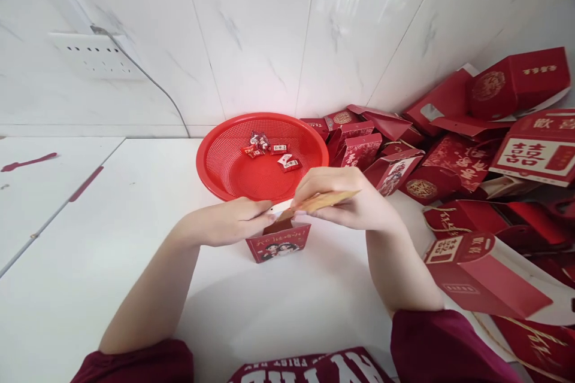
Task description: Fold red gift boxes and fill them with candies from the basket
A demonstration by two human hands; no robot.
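A small red candy box (279, 246) with a cartoon couple and gold writing stands on the white table in front of me, its top open. My left hand (231, 222) is closed on the box's upper left edge, thumb and fingers by a white flap (281, 207). Above the box's right side, my right hand (335, 194) is closed around a flat golden-tan strip (327, 199), whose pointed end sticks out to the right. Its fingertips reach the box's opening. The inside of the box is mostly hidden by my hands.
Behind the box sits a red plastic basket (215, 170) with several wrapped candies (279, 149) in it. Red gift boxes (489, 275) lie heaped along the right side. A tiled wall (260, 30) with a socket strip (96, 55) and a hanging cable (155, 85) closes off the back.
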